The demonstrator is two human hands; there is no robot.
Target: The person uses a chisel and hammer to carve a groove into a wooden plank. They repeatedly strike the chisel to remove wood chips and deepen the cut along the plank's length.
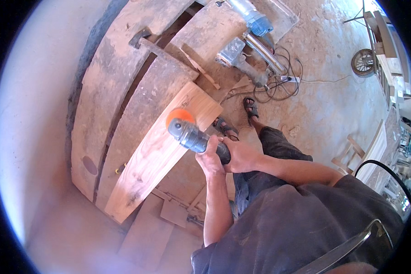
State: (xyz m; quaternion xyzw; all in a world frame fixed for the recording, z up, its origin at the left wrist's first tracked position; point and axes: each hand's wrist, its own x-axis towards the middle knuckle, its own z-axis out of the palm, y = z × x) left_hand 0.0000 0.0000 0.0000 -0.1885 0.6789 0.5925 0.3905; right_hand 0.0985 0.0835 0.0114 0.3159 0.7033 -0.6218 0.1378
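Observation:
My left hand (209,160) and my right hand (240,154) are both closed around the dark body of an angle grinder (192,137), the left one nearer its metal head. A round orange disc (180,117), blurred as if spinning, sits at the head against the upper part of a pale wooden board (153,157). The board lies slantwise on the bench and has visible grain, with a dark patch near its lower end. How much of the disc touches the wood is hard to tell.
The worn workbench (141,93) has long slots. A blue power tool (259,23), another grey power tool (233,52) and black cables (278,86) lie beyond it. A spoked wheel (363,62) and stacked timber stand far right. A small round sanding disc (90,165) rests on the bench's left.

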